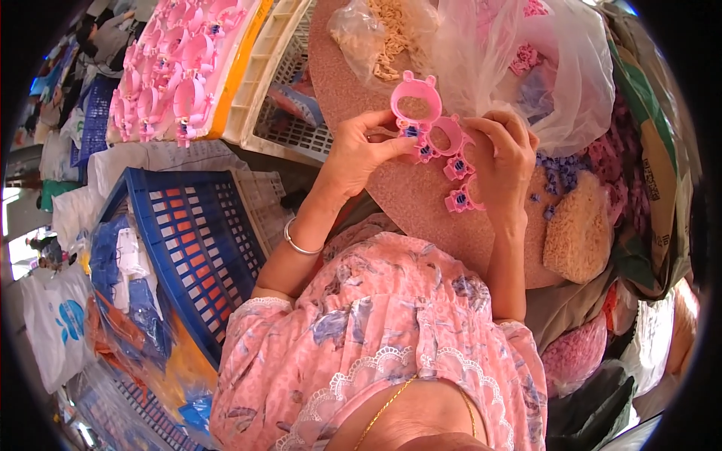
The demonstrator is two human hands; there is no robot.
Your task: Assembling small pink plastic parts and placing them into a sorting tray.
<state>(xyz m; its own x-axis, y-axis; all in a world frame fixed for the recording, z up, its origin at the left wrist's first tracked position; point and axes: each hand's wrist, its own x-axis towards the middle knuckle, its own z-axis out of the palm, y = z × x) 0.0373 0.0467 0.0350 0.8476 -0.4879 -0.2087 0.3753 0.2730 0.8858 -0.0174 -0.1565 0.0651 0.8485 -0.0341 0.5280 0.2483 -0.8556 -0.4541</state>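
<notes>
Over the table, my left hand pinches a pink plastic ring with small round ears and a blue piece on its lower side. Just right of it is a second, similar pink ring. My right hand is closed by that second ring, its thumb and forefinger at the upper right edge; the exact grip is partly hidden. Two more pink pieces with blue parts lie on the table below, close to my right palm, which partly covers the lower one.
A white tray of pink rings stands far left, beside a cream crate. Nearer is a blue basket. Clear bags hold beige bits and pink pieces. Blue pieces and a beige bundle lie right.
</notes>
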